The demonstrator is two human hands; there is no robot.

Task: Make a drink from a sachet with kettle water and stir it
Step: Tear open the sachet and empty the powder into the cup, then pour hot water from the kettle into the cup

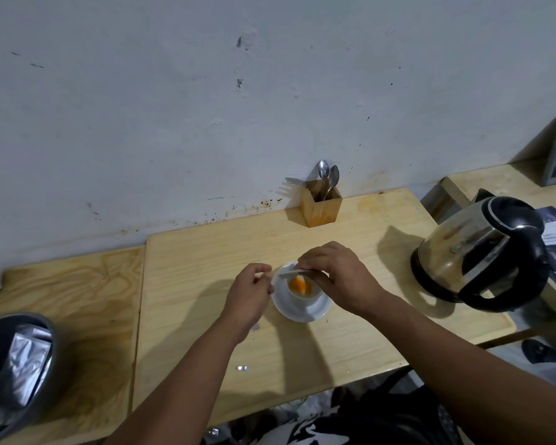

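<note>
Dim, soft focus; shadows fall leftward; wide-angle bending at edges.

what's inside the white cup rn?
Orange powder sits in the white cup, with the sachet held over it by the right hand. The hand covers the cup's far side.

- One white cup (303,295), orange powder inside.
- One white saucer (315,311) under it.
- One sachet (294,273) over the cup.
- One steel kettle (482,253).
- One wooden holder (321,207).
- Two spoons (328,175) and one fork (294,180) in the holder.
- Two hands: left (249,295), right (337,273).
- One grey bin (16,374), lower left.
- Two wooden tabletops (206,332) side by side.
</note>
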